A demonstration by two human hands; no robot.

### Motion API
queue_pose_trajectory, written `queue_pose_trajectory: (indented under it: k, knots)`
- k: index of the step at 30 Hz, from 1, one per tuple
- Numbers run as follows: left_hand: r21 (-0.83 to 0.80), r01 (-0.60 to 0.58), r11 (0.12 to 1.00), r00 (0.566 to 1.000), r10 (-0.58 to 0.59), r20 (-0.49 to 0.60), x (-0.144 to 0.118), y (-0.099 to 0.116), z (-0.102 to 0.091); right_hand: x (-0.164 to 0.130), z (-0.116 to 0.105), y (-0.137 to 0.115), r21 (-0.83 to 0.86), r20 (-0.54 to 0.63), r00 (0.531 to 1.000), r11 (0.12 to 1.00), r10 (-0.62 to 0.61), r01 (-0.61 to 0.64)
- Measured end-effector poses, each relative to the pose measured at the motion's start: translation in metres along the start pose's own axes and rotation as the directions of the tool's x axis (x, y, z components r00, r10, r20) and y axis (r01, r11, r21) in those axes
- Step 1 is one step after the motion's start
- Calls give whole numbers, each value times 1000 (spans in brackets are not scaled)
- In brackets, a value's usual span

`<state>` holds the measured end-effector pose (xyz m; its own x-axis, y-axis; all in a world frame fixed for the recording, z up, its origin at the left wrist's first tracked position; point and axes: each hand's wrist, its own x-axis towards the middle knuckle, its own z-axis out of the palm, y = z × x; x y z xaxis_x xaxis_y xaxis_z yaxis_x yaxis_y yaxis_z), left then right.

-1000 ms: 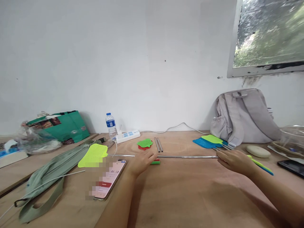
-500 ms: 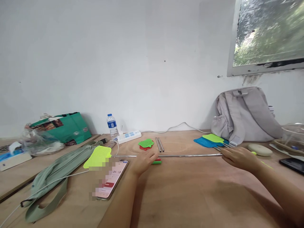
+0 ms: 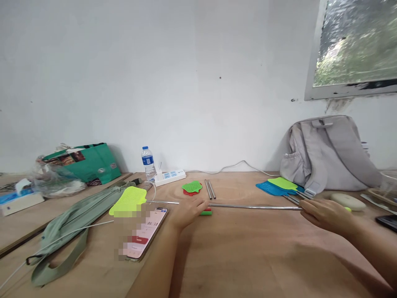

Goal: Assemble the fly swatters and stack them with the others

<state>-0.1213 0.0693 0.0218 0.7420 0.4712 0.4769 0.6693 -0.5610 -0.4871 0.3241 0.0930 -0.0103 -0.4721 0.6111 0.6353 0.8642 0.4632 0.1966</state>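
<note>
A telescopic fly swatter (image 3: 130, 198) lies level across the table, its yellow-green mesh head at the left and its thin metal rod running right. My left hand (image 3: 190, 210) is closed around the rod not far from the head. Farther right, my right hand (image 3: 325, 215) grips the handle end, where a yellow-green tip pokes out past the fingers. Behind my left hand are a green mesh piece (image 3: 192, 186) on a red one (image 3: 190, 193) and two metal tubes (image 3: 210, 189). Red and green tubes (image 3: 206, 212) are partly hidden by that hand.
Blue (image 3: 269, 188) and yellow-green (image 3: 283, 183) swatters lie near a grey backpack (image 3: 328, 153). On the left are a phone (image 3: 147, 234), a green strap bag (image 3: 74, 221), a water bottle (image 3: 148, 161) and a power strip (image 3: 170, 177). A white oval object (image 3: 347, 201) sits at right.
My right hand has moved slightly right with the handle end, and the stretch of rod between my hands looks longer. The view has shifted a little left.
</note>
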Motion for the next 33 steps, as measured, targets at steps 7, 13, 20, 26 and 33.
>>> queue_pose_trajectory:
  k: [7, 13, 20, 26, 33]
  knots:
    - [-29, 17, 999, 1000, -18, -2, -2, 0, -3, -4, 1, 9, -115, 119, 980, 979, -158, 171]
    - [-177, 173, 969, 985, -171, 27, -5, 3, 7, 0, 4, -17, -80, 163, 984, 993, -77, 91]
    - [-159, 368, 916, 928, -372, 9, 0, 9, 5, 6, 1, -25, -71, 132, 980, 988, 146, -137]
    - [-140, 453, 881, 891, -454, 25, 1, 11, 6, 3, -6, -10, -131, 169, 944, 956, 284, -264]
    - [-117, 498, 859, 866, -501, 11, 4, 13, 5, 7, -25, -7, -275, 200, 859, 868, 471, -413]
